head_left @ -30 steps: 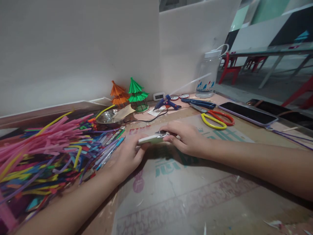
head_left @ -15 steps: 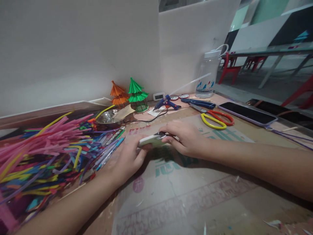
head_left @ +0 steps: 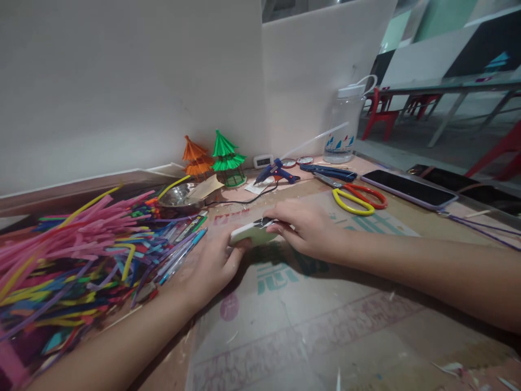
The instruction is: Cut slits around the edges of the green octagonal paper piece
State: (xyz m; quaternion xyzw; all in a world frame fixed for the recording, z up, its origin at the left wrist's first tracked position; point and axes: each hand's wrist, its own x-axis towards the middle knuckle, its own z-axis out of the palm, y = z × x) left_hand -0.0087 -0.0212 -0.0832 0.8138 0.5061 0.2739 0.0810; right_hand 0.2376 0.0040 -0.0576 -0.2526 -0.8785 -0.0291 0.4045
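Plastic-sheeted brown surface (head_left: 366,326). Left of frame: pink fuzzy stems (head_left: 77,228). Centre: left hand (head_left: 214,260) clamped on flat, pale green-and-white slab (head_left: 252,234), right hand (head_left: 305,225) pinching its right end; slack grip could drop it. Right of centre: yellow-and-red-handled metal scissors (head_left: 355,196), knock risk if right hand swings.

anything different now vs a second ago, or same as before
The white piece has tipped, showing more of its pale face. Nothing was visibly taken or let go: the left hand and right hand keep hold of it. The scissors, glue gun and phone stayed put; the view itself shifted slightly.
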